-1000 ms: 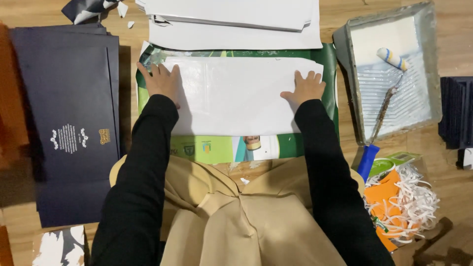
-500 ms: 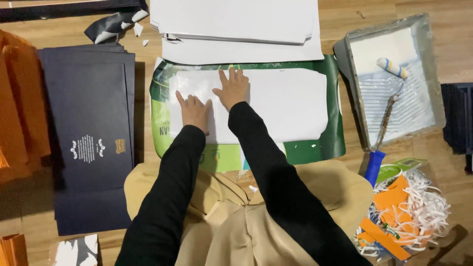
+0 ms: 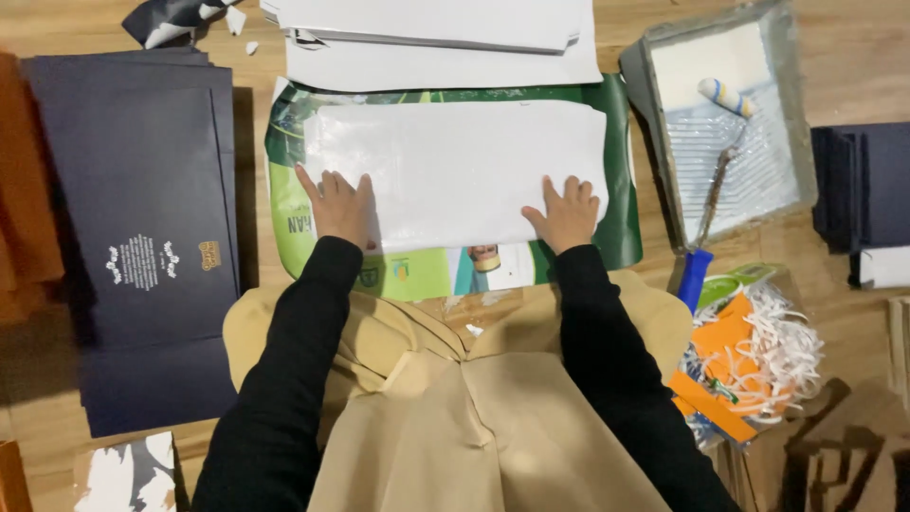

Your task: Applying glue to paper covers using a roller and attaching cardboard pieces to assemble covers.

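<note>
A white sheet (image 3: pixel 455 166) lies flat on a green printed poster (image 3: pixel 417 270) on the wooden floor. My left hand (image 3: pixel 336 204) presses palm-down on the sheet's near left corner, fingers spread. My right hand (image 3: pixel 567 213) presses flat on the sheet's near right edge. Both arms wear black sleeves. Neither hand grips anything.
A stack of white sheets (image 3: pixel 436 28) lies beyond the poster. Dark navy folded sheets (image 3: pixel 142 237) lie at the left. At the right a grey paint tray (image 3: pixel 730 123) holds a small roller (image 3: pixel 725 95) with a blue handle. Shredded white and orange paper (image 3: pixel 758 351) sits near right.
My hands were together at the sheet's middle half a second ago; they have slid apart to the near left and right corners. The view has shifted slightly.
</note>
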